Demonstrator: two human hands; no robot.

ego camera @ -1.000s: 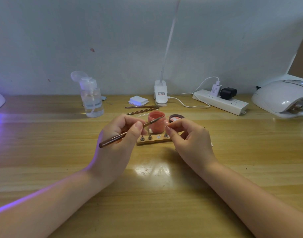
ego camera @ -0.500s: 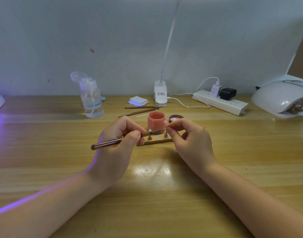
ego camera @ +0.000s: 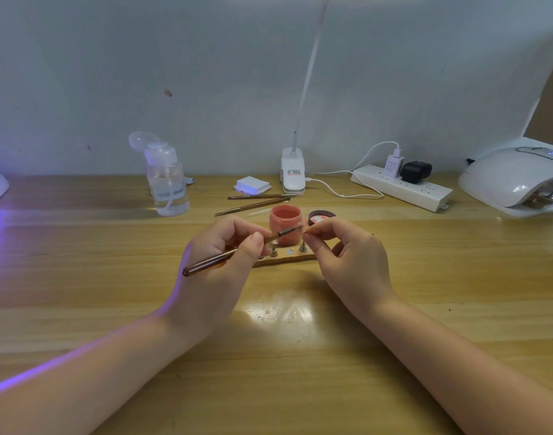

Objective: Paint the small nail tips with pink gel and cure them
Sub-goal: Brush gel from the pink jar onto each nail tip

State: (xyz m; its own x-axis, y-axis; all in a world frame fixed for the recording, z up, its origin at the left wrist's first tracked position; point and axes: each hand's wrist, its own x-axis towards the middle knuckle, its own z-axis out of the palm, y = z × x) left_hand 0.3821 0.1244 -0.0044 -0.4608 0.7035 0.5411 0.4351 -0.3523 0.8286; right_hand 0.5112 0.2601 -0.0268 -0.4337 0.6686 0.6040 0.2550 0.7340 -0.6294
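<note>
My left hand point(ego camera: 218, 265) grips a brown-handled brush point(ego camera: 206, 263), its bristle end pointing right toward my right fingertips. My right hand point(ego camera: 347, 262) pinches something small between thumb and forefinger; it is too small to make out, probably a nail tip. Between the hands lies a wooden holder point(ego camera: 287, 257) with small metal pegs. Behind it stands an open jar of pink gel point(ego camera: 284, 224), and its dark lid point(ego camera: 322, 217) lies to the right.
Two more brushes point(ego camera: 256, 200) lie behind the jar. A clear pump bottle point(ego camera: 167, 180) stands back left. White pads point(ego camera: 251, 185), a lamp base point(ego camera: 293, 172) and a power strip point(ego camera: 400, 185) line the back. A white curing lamp point(ego camera: 513, 180) sits far right.
The brush tip rose from the holder's pegs back up to my right fingertips. My right hand stayed almost still.
</note>
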